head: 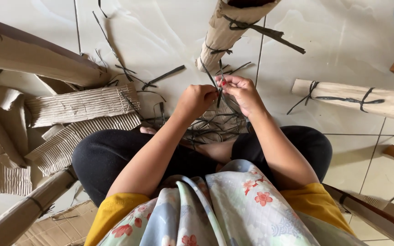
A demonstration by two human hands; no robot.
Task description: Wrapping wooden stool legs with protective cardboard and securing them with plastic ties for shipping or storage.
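- The left hand [196, 101] is curled shut, its fingers pinched on a thin dark strap [218, 93] just above the person's lap
- The right hand [241, 93] meets it from the other side, fingertips closed on the same strap, so both hands touch at the pinch point
- The strap runs up from the hands toward the lower end of a leg wrapped in brown cardboard [226, 32], which leans in from the top of the view and carries dark ties around it
- Below the hands lies a loose tangle of dark strap pieces [208, 125] on the pale tiled floor [160, 32], between the person's crossed legs
- To the left, sheets of corrugated cardboard [80, 105] lie in a heap, touching one another
- To the right, another cardboard-wrapped piece [356, 101] lies flat, bound with dark ties, well apart from the hands
- More stray strap pieces [163, 77] are scattered on the floor between the cardboard heap and the leaning leg
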